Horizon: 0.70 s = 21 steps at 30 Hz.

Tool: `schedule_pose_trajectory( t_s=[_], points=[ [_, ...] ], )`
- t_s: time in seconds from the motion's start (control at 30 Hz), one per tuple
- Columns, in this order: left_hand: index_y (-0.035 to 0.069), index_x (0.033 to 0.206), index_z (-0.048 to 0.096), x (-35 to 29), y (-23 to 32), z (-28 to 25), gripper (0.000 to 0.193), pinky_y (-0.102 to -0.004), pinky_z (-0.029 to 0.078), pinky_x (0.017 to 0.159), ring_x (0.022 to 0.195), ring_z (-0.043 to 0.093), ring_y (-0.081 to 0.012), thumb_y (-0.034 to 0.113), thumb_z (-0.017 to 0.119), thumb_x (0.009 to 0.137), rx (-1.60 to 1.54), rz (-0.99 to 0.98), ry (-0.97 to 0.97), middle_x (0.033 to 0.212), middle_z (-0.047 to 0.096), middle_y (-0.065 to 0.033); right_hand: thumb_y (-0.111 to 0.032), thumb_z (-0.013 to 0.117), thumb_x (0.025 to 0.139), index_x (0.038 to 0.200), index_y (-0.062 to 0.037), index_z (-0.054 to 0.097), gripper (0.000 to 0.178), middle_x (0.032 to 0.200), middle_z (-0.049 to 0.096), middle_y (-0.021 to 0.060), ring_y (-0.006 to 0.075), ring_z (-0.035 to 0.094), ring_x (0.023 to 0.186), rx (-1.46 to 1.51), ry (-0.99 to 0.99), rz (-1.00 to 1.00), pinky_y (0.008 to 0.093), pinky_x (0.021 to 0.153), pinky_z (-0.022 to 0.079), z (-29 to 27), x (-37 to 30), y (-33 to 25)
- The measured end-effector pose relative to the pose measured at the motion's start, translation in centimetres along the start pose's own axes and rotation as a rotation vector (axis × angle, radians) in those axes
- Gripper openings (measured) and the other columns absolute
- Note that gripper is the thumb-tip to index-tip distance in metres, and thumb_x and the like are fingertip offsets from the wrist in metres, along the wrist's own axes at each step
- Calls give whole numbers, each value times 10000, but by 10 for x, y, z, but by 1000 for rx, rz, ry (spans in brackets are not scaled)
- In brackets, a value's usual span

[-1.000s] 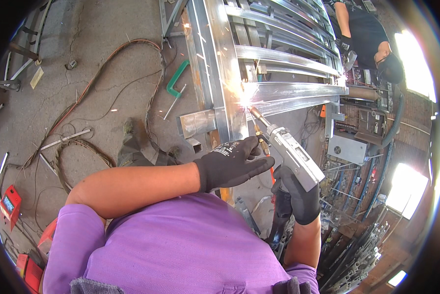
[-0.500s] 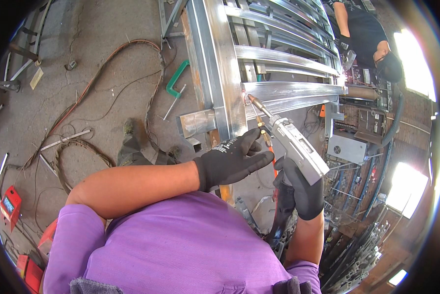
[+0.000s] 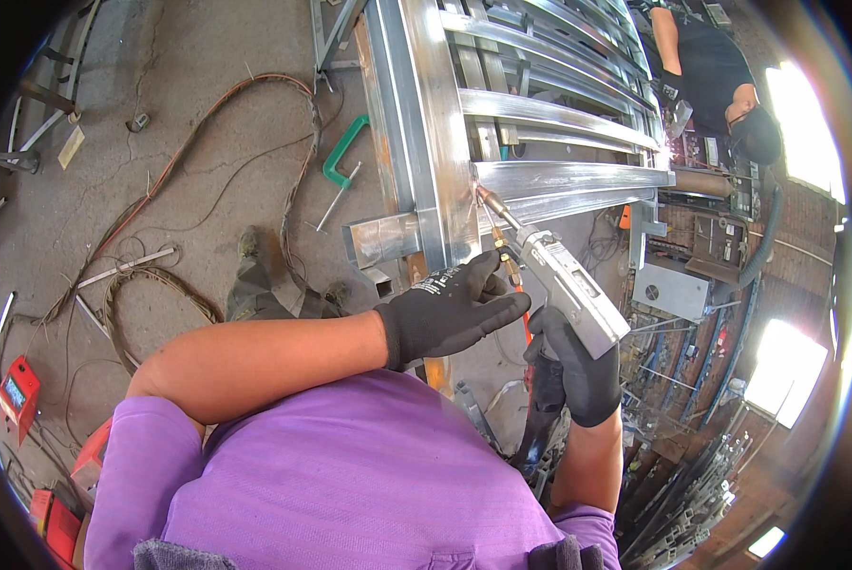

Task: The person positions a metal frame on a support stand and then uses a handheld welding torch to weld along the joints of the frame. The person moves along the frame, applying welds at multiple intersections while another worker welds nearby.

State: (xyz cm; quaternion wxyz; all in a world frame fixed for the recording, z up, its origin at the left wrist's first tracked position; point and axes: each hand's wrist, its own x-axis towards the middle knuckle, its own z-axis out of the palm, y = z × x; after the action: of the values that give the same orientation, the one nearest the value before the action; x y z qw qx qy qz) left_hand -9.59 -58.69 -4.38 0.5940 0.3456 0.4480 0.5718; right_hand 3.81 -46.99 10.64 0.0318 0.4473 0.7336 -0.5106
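Welding torch [image 3: 572,286] clamped in our right grip [image 3: 586,372], long axis aimed at metal frame [image 3: 437,128]; our left grip [image 3: 445,312] nearer frame, closure on brass fitting [image 3: 510,265] unclear.

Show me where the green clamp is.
In the head view, the green clamp lies on the floor, just left of the metal frame, beside a looping cable.

The grey concrete floor [image 3: 208,190], thinly cracked, carries a long cable bundle [image 3: 271,77] arching from nine o'clock to eleven. At nine lie a looped hose [image 3: 111,309] and a pale metal strip [image 3: 127,269]; at ten, a small metal piece [image 3: 138,123]. At one, a slatted metal frame [image 3: 559,106] reaches over a square tube [image 3: 384,237].
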Motion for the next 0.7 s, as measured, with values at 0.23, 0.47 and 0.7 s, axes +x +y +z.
schedule_pose_trajectory(
  t_s=[0.23, 0.47, 0.7],
  points=[
    [-171, 1597, 94, 1, -3, 3, 1016, -396, 485, 1095, 1264, 613, -299, 536, 585, 1056, -28, 9, 22, 1357, 619, -266, -86, 665, 990, 1202, 44, 646, 249, 940, 697, 71, 134, 666, 725, 3, -15, -1, 300, 644, 534, -2, 0, 3],
    [-159, 1587, 148, 0, 0, 1, 989, -413, 500, 1076, 1267, 626, -318, 541, 594, 1049, 21, -13, 39, 1348, 627, -286, -96, 677, 987, 1211, 42, 656, 264, 932, 701, 59, 129, 664, 718, 21, 10, 19, 294, 634, 528, 1, -2, -1],
    [-141, 1455, 339, 0, -2, 2, 799, -408, 521, 1012, 1141, 656, -286, 503, 597, 1058, 15, 33, 46, 1231, 669, -237, -125, 673, 991, 1148, 39, 665, 227, 888, 692, 56, 122, 661, 698, -22, -4, 3, 284, 610, 517, -1, -2, -1]
  ],
)
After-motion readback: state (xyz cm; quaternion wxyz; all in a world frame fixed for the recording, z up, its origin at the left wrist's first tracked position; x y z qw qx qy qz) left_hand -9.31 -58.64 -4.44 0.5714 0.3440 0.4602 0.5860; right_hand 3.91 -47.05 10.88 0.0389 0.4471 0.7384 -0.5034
